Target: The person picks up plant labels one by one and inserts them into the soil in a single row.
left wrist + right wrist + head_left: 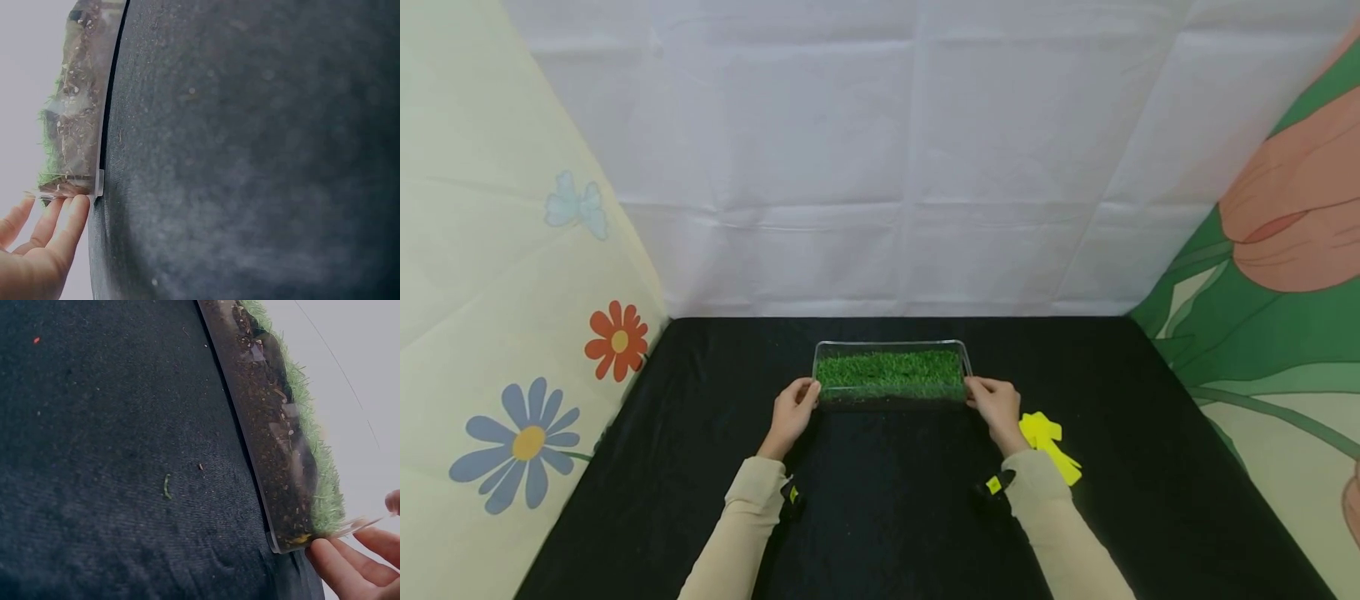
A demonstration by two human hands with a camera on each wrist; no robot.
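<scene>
A clear plastic box (891, 392) holds dark soil topped with green grass (887, 371). It stands lengthwise across the black cloth, its lower edge along the fabric. At its left end my left hand (793, 410) grips the near corner, and in the left wrist view the fingertips (78, 206) press against the end wall. My right hand (997, 408) grips the opposite end. In the right wrist view its thumb is at the rim, with fingers (334, 562) against the outside of the wall. Soil (275, 437) shows through the clear side.
A bright yellow flat piece (1051, 446) lies beside my right wrist, partly behind the sleeve. Small scraps, including a green bit (167, 487), lie on the black cloth (887, 517). A white sheet (880, 167) hangs behind; flowered panels (527, 333) stand at both sides.
</scene>
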